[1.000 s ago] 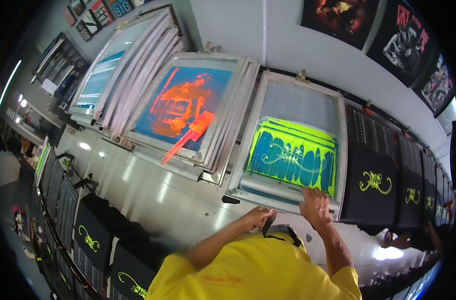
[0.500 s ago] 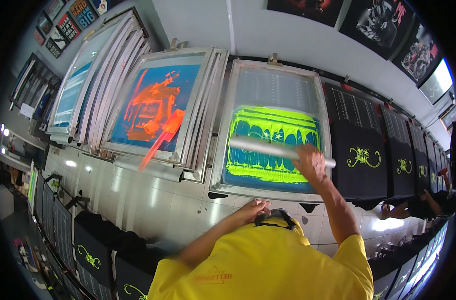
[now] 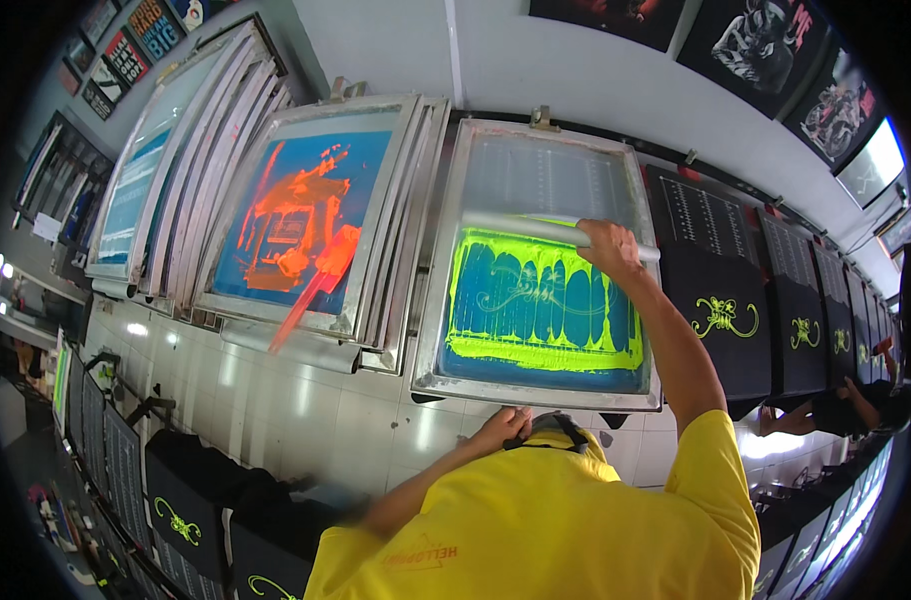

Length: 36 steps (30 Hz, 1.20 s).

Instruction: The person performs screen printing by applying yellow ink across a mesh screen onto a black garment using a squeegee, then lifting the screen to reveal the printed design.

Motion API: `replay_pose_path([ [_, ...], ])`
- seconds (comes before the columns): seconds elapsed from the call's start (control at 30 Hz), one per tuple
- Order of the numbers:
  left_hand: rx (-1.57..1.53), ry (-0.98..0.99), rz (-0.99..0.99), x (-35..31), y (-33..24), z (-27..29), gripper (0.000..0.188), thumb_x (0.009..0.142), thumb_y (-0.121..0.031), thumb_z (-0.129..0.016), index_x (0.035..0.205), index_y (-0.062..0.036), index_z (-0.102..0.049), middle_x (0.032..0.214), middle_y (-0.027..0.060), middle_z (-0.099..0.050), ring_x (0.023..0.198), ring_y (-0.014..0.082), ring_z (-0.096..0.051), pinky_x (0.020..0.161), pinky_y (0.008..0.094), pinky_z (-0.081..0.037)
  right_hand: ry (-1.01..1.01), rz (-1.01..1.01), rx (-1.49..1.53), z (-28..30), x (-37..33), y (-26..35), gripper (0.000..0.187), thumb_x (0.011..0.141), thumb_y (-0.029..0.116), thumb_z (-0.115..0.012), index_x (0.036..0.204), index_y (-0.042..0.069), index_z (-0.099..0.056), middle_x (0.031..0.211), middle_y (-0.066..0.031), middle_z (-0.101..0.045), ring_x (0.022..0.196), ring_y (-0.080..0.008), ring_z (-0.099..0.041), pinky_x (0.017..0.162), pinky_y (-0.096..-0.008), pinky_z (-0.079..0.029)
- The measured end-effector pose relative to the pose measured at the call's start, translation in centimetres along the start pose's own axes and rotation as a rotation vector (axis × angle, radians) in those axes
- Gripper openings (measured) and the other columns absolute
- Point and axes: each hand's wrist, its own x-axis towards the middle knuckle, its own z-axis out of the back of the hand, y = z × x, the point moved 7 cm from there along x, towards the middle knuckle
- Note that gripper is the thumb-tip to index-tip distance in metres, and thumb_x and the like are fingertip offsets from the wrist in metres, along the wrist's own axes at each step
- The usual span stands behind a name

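Note:
A long silver squeegee (image 3: 523,229) lies across the upper part of a metal-framed printing screen (image 3: 535,391). My right hand (image 3: 608,246) is closed round its bar, right of the middle. Bright yellow-green ink (image 3: 540,352) sits on the blue mesh below it, in streaks and a thick band, and a faint curly design shows in the mesh. Below the screen's near edge, close to my body, my left hand (image 3: 503,428) has its fingers curled in. Whatever it may hold is hidden.
To the left leans a stack of screens; the front one (image 3: 350,190) bears orange ink and an orange spatula (image 3: 325,275). Black printed shirts (image 3: 720,315) line boards at the right, with more shirts (image 3: 185,500) at lower left. Another person (image 3: 860,405) is at far right.
My right hand has moved the squeegee away from me, from mid-screen to the ink's far edge. The mesh behind it shows more blue. My left hand stays near my body.

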Motion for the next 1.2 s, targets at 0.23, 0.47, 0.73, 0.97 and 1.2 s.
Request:
replay_pose_path([
  [0.23,-0.112,0.003,-0.100,0.5,1.0,0.0,0.044,0.106,-0.036,-0.037,0.078,-0.0038,-0.050,0.067,0.0021,-0.050,0.065,0.0126,-0.046,0.066,0.0273,-0.040,0.042,0.032,0.030,-0.7,0.5,0.0,0.025,0.070,0.019,-0.070,0.094,0.011,-0.070,0.083,-0.0164,-0.069,0.080,-0.0344,-0.068,0.075,-0.0451,-0.053],
  [0.47,-0.120,-0.014,0.037,0.3,1.7,0.0,0.047,0.105,-0.040,-0.037,0.078,-0.0044,-0.051,0.068,0.0000,-0.048,0.065,0.0103,-0.044,0.065,0.0267,-0.040,0.089,0.095,0.091,0.5,-4.6,3.0,0.022,0.069,0.018,-0.072,0.090,0.009,-0.070,0.081,-0.0131,-0.069,0.077,-0.0316,-0.068,0.073,-0.0428,-0.054],
  [0.73,-0.125,0.050,0.022,-0.1,-0.7,0.0,0.047,0.106,-0.040,-0.037,0.074,-0.0075,-0.048,0.068,-0.0015,-0.046,0.065,0.0096,-0.041,0.065,0.0260,-0.038,0.016,0.105,0.089,1.7,-13.2,7.4,0.017,0.070,0.017,-0.071,0.083,0.009,-0.064,0.075,-0.0073,-0.066,0.073,-0.0284,-0.065,0.068,-0.0415,-0.054],
  [0.97,-0.207,0.121,0.224,-0.5,-1.8,0.2,0.039,0.106,-0.037,-0.038,0.080,-0.0091,-0.046,0.069,-0.0016,-0.044,0.067,0.0104,-0.039,0.067,0.0246,-0.035,0.027,0.102,0.127,2.5,-13.4,7.0,0.016,0.070,0.017,-0.070,0.081,0.009,-0.064,0.076,-0.0069,-0.066,0.075,-0.0273,-0.065,0.065,-0.0415,-0.053],
  [1.2,-0.501,0.093,0.355,-1.0,-1.3,-0.6,0.038,0.105,-0.038,-0.041,0.081,-0.0100,-0.048,0.070,0.0000,-0.046,0.067,0.0119,-0.043,0.067,0.0250,-0.037,0.017,0.138,0.059,1.5,-17.4,9.3,0.023,0.065,0.014,-0.075,0.082,0.008,-0.060,0.080,-0.0047,-0.060,0.080,-0.0248,-0.061,0.071,-0.0371,-0.052],
])
